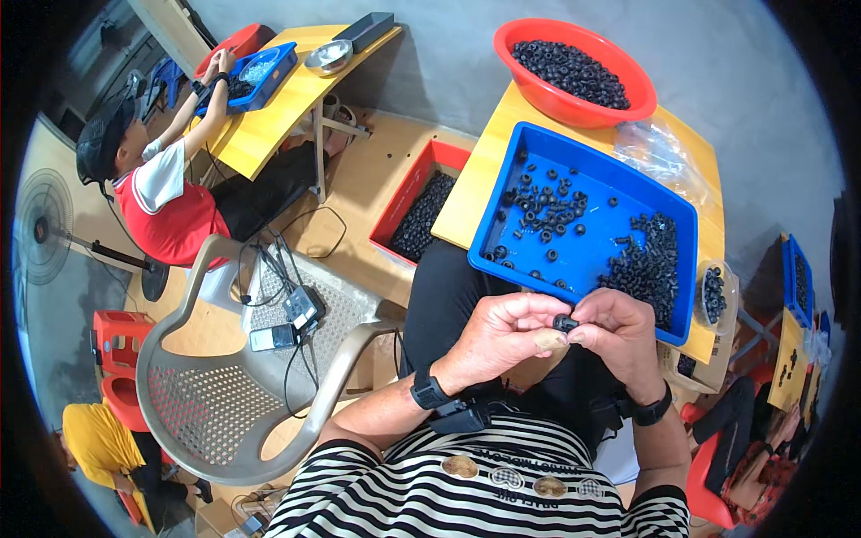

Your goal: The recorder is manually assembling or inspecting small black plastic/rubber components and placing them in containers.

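Note:
Over my lap, at the near edge of a blue tray (659, 191), my two hands meet around a small black ring-shaped part (564, 323). Thumb and fingers of my left hand (511, 334) pinch it from one side. My right hand (617, 330) grips it from the other, fingertips almost touching the left ones. Inside the tray, loose black round parts (547, 211) are scattered toward the far left. A denser heap of smaller black pieces (647, 264) lies at the right. Some of the held part is covered by my fingertips.
Beyond the tray stands a red basin (529, 79) full of black parts. A plastic bag (664, 157) and a clear tub (715, 291) flank it. A red box (395, 211) sits on the floor. Left is a grey chair (206, 394) with devices and cables. Other people work nearby.

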{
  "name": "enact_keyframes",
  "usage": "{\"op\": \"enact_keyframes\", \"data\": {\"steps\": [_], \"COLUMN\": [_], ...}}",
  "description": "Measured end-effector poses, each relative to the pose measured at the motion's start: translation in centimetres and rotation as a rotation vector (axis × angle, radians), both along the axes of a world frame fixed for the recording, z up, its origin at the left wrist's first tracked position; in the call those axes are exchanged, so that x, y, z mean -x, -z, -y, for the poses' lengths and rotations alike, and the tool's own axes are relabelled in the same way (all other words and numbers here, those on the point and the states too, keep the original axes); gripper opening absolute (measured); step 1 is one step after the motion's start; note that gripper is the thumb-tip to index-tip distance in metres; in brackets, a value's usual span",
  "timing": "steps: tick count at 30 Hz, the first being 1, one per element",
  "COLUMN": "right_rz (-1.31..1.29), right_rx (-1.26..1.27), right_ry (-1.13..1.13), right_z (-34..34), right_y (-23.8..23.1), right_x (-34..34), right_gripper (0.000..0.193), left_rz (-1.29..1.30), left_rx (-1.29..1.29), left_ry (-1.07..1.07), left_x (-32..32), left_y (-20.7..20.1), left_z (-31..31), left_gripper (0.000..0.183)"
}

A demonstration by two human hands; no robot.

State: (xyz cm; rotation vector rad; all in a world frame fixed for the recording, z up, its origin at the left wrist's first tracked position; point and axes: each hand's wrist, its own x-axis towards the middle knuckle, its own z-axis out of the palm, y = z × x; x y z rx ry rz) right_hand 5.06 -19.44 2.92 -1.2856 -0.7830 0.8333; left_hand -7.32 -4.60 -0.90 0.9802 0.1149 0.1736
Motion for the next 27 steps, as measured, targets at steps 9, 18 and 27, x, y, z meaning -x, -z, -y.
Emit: {"op": "enact_keyframes", "data": {"steps": [9,18,27], "right_rz": [0.562,0.585,0.568], "right_rx": [0.140,0.252,0.277], "right_ry": [0.153,-0.030,-0.010], "right_z": [-0.4,-0.7,-0.9], "right_y": [-0.9,-2.7,-2.9], "right_x": [0.1,-0.2,0.7], "right_gripper": [0.016,0.012,0.016], "left_rz": [0.028,0.167,0.168], "left_rx": [-0.100,-0.343,-0.508], "left_ry": [-0.060,-0.109,-0.138], "left_x": [0.2,0.4,0.5], "left_y": [0.1,0.9,0.9], "left_z": [0.1,-0.2,-0.5], "left_gripper": [0.030,0.025,0.026]}}
